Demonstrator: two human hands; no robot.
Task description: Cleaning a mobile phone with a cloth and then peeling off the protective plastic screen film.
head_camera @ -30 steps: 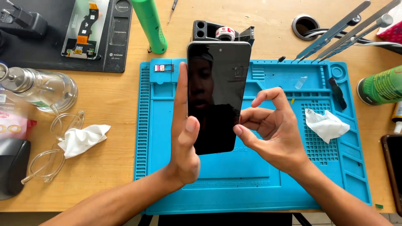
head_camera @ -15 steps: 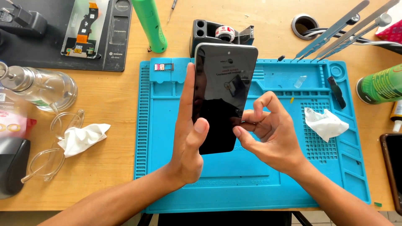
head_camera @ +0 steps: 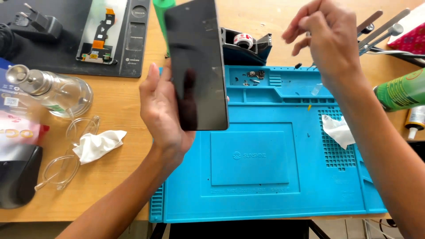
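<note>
Holding the flat black glossy smartphone (head_camera: 197,66) upright near the top centre of the frame, the left hand (head_camera: 161,110) grips it along its left edge, thumb side behind and fingers curled round the back, so the dark glass faces the camera above the blue silicone repair mat (head_camera: 265,177). The right hand (head_camera: 330,40) is raised at the upper right, well apart from the phone, fingers loosely bunched and half open; whether it pinches anything small cannot be told.

To do this well, I judge the grip should stay on the phone's rim rather than its face, since the glass already shows smears and reflects light, and the slab should be kept over the soft mat.

The mat is rubbery, moulded with ribbed borders, a grid of small holes at the right and shallow trays along the top holding tiny screws (head_camera: 253,79). A crumpled white tissue (head_camera: 337,130) lies on that grid; another crumpled white tissue (head_camera: 98,145) rests on the pale wooden table (head_camera: 110,190) at the left, beside clear plastic safety glasses (head_camera: 66,155) and a clear glass bottle with a metal pump top (head_camera: 48,90). A green cylindrical can (head_camera: 400,90) lies at the right edge.
</note>
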